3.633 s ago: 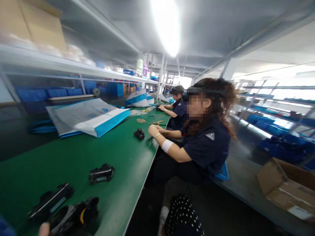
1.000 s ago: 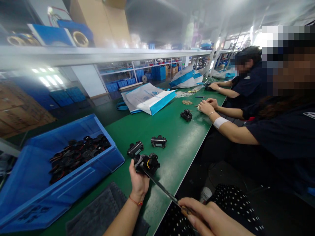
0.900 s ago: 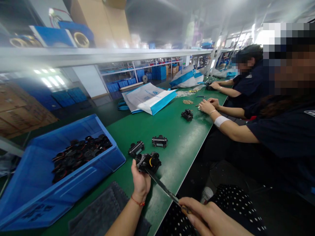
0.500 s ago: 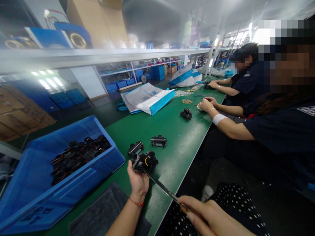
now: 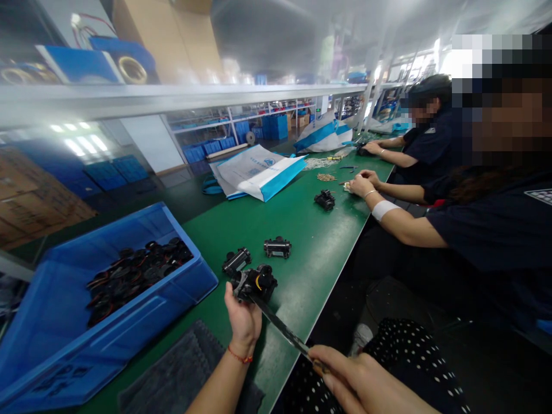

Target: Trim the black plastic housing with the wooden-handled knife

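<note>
Black assembly [image 5: 262, 283] with a yellow strip is right of the blue bin [image 5: 172, 305], grasped by the fingers of the left hand [image 5: 244, 322]. The right hand [image 5: 353, 374] has its fingers closed around the handle of a long tool [image 5: 282, 329], whose far end meets the assembly. Two black cylindrical units [image 5: 277, 248] lie on the green counter [image 5: 302, 276], also right of the bin; a grey cloth [image 5: 185, 368] lies on its near side.

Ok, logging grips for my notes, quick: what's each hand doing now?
Left hand: holding the black part.
Right hand: closed on the handle of the long tool.
</note>
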Available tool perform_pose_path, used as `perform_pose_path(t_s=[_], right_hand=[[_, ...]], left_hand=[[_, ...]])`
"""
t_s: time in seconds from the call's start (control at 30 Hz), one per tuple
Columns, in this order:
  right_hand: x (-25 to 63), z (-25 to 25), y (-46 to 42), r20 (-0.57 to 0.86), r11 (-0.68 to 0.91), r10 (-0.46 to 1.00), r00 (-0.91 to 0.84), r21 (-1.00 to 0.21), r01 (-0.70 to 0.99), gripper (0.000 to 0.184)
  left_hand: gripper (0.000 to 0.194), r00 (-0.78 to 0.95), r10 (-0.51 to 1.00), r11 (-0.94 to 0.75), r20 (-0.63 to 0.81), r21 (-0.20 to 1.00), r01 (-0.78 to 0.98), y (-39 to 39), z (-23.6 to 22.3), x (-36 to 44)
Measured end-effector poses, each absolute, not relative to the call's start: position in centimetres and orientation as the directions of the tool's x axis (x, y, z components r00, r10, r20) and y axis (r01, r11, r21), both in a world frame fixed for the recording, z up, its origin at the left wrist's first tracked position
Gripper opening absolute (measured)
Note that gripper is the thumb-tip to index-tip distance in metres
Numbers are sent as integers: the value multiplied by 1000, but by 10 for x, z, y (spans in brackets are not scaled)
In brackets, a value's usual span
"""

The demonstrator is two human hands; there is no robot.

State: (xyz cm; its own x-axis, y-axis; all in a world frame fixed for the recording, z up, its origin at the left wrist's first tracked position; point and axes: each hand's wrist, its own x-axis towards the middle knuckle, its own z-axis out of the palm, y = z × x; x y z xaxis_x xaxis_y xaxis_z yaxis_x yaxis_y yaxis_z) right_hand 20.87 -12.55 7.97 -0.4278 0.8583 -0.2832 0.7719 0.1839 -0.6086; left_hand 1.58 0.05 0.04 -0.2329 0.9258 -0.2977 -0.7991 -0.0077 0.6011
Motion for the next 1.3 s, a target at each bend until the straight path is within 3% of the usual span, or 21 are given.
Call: perform_pose_path(t_s=[0.13,0.4,0.83,1.1,1.3], right_hand=[[206,73,-125,-271,228,859,-434,-558,798,41],[209,57,-131,-35,305,914,-403,-596,743,37],[206,50,-130,-76,305,909,-409,-548,779,37],[202,39,-129,5,413,896,-445,-378,828,38],[203,32,-130,173,522,848,-501,-103,847,37]], left_hand=[[43,-241,926,-13,-291,611,-791,0,1,16],[46,-268,912,-15,-311,628,-778,0,7,19],[47,-289,899,-8,-330,647,-762,-1,9,21],[46,-291,897,-7,-332,649,-761,-1,12,22],[47,-288,888,19,-358,656,-755,1,16,22]])
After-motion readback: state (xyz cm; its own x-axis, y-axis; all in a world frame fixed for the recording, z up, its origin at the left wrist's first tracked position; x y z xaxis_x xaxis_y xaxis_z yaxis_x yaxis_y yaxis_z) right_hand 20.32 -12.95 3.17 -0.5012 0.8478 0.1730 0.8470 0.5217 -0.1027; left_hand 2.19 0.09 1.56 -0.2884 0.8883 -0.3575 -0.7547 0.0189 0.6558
